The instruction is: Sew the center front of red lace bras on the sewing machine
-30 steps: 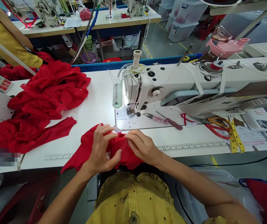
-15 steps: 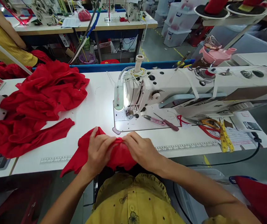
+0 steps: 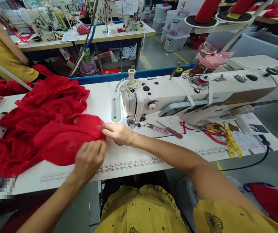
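Between my hands a piece of red fabric (image 3: 68,139) is stretched out, blurred by motion, in front of and partly over a heap of red fabric (image 3: 53,97) on the left of the white table. My left hand (image 3: 90,157) grips its lower right edge, fingers curled. My right hand (image 3: 118,133) pinches its right corner, just left of the needle area of a white sewing machine (image 3: 177,90). The machine's lamp is lit beside the needle.
A seam ripper (image 3: 174,132), pink-handled snips (image 3: 157,128), orange scissors (image 3: 215,127) and a yellow tape measure (image 3: 232,142) lie right of the needle. A ruler strip (image 3: 129,164) runs along the front edge. Another person in yellow is at back left.
Both hands have moved the red fabric from the table's front edge up and left, to the heap. The fabric is now spread wider. The camera view has shifted slightly.
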Action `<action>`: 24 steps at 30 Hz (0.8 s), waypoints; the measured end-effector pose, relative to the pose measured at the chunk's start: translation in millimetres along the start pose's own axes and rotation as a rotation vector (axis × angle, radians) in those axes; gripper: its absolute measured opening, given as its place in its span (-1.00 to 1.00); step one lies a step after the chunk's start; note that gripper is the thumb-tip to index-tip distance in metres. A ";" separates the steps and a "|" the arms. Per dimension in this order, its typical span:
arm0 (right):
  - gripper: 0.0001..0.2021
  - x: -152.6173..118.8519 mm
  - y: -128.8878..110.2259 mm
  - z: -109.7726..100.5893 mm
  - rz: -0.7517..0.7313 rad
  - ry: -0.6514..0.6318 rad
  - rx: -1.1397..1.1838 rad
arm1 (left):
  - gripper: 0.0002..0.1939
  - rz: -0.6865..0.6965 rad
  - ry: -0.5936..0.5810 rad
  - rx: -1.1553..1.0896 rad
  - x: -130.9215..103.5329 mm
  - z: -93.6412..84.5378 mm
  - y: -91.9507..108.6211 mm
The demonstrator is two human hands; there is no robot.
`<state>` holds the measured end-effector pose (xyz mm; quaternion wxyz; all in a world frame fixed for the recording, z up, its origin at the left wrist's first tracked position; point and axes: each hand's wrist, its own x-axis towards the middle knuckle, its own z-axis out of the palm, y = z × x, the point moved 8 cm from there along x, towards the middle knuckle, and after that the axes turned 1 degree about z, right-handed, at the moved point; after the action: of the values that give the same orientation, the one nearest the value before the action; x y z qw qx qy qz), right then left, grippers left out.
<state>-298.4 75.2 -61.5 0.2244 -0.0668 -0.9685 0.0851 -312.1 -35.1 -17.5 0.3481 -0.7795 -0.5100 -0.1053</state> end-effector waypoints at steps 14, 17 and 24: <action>-0.47 -102.2 32.2 -24.5 0.079 0.020 -0.054 | -0.78 -0.070 -0.139 -0.559 26.1 60.5 15.1; -0.53 -107.1 26.7 -25.9 0.081 -0.007 -0.092 | -0.78 -0.015 -0.140 -0.589 17.9 72.9 12.7; -0.72 -110.8 48.0 -30.9 0.287 -0.029 -0.217 | -0.74 -0.107 -0.164 -0.663 4.2 90.9 20.1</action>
<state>-181.6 107.7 -90.4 0.1874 -0.2270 -0.9556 0.0124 -310.1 22.3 -90.9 0.0277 -0.8281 -0.5147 -0.2203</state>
